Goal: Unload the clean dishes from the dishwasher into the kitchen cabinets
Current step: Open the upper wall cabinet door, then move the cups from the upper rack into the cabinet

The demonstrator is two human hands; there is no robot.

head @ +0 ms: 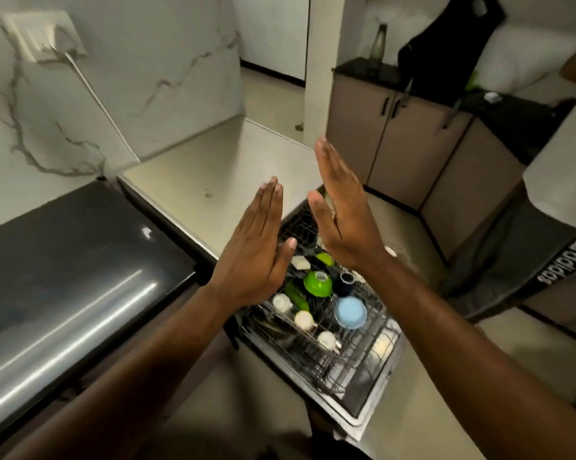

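Note:
The dishwasher rack (359, 356) is pulled out over the open door below me. In it sit a green bowl (317, 283), a light blue bowl (349, 312), a dark cup (345, 282) and several white cups (305, 319). My left hand (255, 250) and my right hand (341, 207) are held flat above the rack, palms facing each other, fingers straight. Neither hand holds anything or touches the dishes.
A pale countertop (213, 167) runs left of the rack, with a dark glossy appliance top (67, 260) beside it. Beige lower cabinets (399, 141) with dark handles stand at the back right under a black counter. A cable (97, 101) hangs from a wall socket.

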